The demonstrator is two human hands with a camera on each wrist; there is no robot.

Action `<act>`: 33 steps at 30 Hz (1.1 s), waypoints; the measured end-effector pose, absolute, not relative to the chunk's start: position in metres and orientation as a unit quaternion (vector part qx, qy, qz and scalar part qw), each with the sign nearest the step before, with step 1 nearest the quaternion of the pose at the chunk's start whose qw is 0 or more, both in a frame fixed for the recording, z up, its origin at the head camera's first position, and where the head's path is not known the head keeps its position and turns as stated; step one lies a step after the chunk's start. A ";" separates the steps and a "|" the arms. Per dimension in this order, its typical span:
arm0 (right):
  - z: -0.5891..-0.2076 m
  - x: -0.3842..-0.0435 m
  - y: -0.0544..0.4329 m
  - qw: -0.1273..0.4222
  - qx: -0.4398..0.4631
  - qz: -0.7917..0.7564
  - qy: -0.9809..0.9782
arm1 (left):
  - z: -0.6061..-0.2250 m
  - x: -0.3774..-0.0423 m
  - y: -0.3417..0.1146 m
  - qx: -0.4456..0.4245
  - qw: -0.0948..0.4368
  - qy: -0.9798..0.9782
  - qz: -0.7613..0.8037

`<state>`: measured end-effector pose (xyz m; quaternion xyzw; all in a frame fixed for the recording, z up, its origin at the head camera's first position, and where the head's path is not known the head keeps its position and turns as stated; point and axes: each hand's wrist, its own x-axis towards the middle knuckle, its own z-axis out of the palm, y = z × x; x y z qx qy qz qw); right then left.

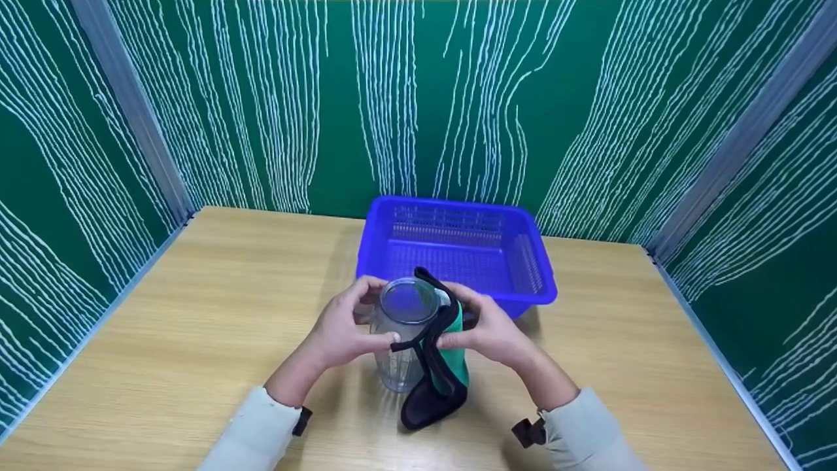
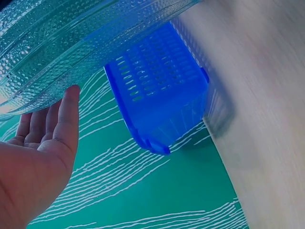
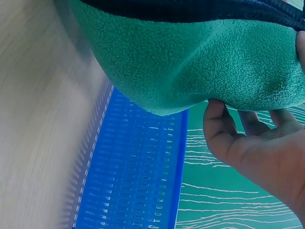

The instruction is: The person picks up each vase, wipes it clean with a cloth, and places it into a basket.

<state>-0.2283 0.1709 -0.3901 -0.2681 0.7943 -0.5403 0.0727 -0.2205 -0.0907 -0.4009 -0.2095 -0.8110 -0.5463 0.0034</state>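
Note:
A clear jar [image 1: 399,356] with an open round mouth stands tilted slightly in front of the basket; its dimpled wall [image 2: 71,52] fills the top of the left wrist view. My left hand [image 1: 340,324] grips the jar from the left, fingers behind and thumb at its front near a black strap end. Against the jar's right side lies a green fleece piece with black edging [image 1: 435,399], its exact kind unclear. My right hand [image 1: 490,327] holds this piece, thumb in front, fingers behind. In the right wrist view the green fleece [image 3: 190,67] bulges above the fingers.
A blue plastic basket [image 1: 546,281] with slotted walls stands just beyond the hands on the wooden table [image 1: 229,314]. Green panels [image 1: 340,118] with white wavy lines enclose the table at the back and sides.

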 end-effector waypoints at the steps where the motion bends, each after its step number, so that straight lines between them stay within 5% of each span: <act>1: -0.391 -0.228 0.171 0.074 -0.266 -0.543 0.793 | -0.401 -0.221 -0.091 -0.208 0.003 -0.811 -0.547; 33: -0.449 -0.233 0.173 0.084 -0.264 -0.566 0.776 | -0.401 -0.218 -0.089 -0.192 -0.001 -0.814 -0.548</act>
